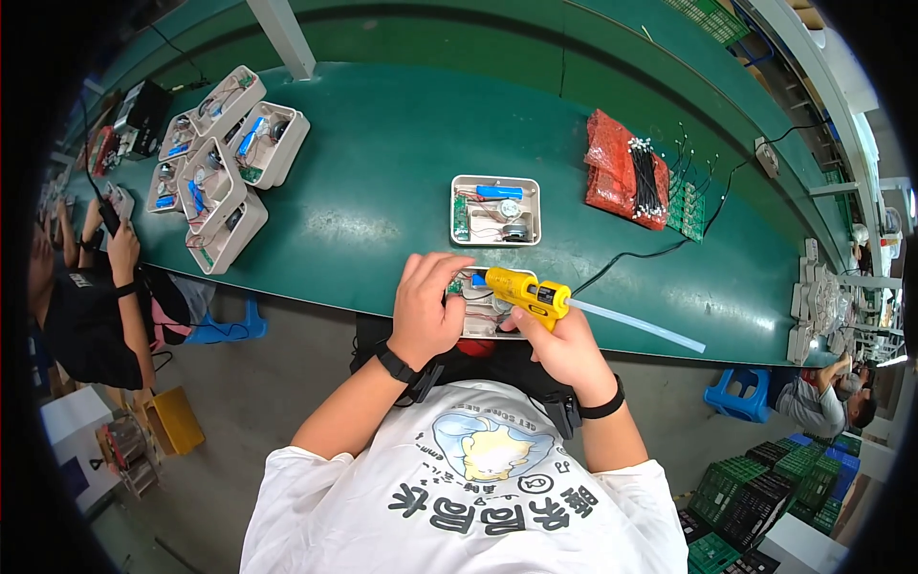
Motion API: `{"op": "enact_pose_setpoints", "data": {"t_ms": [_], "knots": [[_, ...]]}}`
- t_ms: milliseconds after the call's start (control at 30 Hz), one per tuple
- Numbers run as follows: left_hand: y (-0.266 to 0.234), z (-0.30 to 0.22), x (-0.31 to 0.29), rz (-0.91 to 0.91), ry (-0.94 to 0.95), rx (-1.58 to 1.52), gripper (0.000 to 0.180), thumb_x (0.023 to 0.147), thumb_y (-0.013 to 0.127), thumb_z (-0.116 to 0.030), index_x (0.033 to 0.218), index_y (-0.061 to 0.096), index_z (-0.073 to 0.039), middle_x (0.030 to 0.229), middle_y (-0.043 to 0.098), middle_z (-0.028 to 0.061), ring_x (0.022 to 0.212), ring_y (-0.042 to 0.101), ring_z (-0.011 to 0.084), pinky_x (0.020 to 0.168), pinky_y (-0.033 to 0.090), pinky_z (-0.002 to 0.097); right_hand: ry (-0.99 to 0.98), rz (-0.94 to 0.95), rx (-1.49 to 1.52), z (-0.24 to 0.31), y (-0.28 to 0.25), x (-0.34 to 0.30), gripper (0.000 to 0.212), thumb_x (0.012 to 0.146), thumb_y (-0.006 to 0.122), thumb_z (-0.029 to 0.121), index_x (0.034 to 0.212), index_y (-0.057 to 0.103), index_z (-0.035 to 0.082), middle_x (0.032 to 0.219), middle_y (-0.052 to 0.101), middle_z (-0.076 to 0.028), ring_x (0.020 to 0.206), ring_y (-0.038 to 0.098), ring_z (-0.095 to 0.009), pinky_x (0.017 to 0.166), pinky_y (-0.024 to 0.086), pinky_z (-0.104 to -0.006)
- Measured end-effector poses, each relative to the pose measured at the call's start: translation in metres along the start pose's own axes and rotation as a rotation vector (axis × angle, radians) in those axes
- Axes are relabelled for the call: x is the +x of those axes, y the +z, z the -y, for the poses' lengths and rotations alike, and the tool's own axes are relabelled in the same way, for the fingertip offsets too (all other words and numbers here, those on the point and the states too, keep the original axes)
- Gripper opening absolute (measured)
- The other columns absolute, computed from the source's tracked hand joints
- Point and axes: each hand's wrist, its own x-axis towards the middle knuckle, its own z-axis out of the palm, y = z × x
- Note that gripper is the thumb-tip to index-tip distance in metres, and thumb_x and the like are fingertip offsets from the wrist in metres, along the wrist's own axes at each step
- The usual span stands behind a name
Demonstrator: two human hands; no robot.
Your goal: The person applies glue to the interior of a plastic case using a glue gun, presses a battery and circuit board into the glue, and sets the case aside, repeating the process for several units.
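A yellow hot glue gun (524, 293) is gripped in my right hand (566, 350), with a long translucent glue stick (636, 325) poking out of its back end. Its nozzle points left, over a white plastic housing (491, 333) at the table's near edge. My left hand (428, 308) holds that housing by its left side, fingers curled over the far left corner. Inside it show wires and part of a blue battery; the glue gun and my hands hide the rest. Just beyond stands a similar housing (455, 239) with a blue battery, green circuit board and round speaker parts.
Several filled housings (222, 239) are piled at the left. Red bubble wrap (608, 182), black cables (646, 180) and green circuit boards (687, 207) lie at the right. The gun's black cord (622, 256) runs across the green table (382, 124). Other people work at both ends.
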Motion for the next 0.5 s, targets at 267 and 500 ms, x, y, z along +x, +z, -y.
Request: {"op": "enact_pose_setpoints", "data": {"t_ms": [267,500], "knots": [[-0.085,0.014,-0.016,-0.071,-0.232,0.009,0.041,0.086,0.059,0.006,0.125,0.073,0.001,0.114,0.077,0.0141,0.080,0.074,0.0229,0.072,0.060,0.0334,-0.108,0.043,0.388,-0.033,-0.043,-0.010,0.037,0.112,0.064,0.024,0.138,0.066,-0.002,0.108,0.079,-0.017,0.066,0.066,-0.013,0.057,0.055,-0.0281],[-0.111,0.110,0.039,-0.379,-0.207,0.016,0.040,0.094,0.058,0.005,0.132,0.070,0.002,0.137,0.070,0.0174,0.086,0.075,0.0194,0.077,0.061,0.0305,-0.226,-0.108,0.630,-0.088,-0.059,0.003,0.025,0.113,0.060,0.024,0.117,0.064,0.000,0.113,0.076,-0.026,0.062,0.062,-0.019,0.060,0.057,-0.0359]]}}
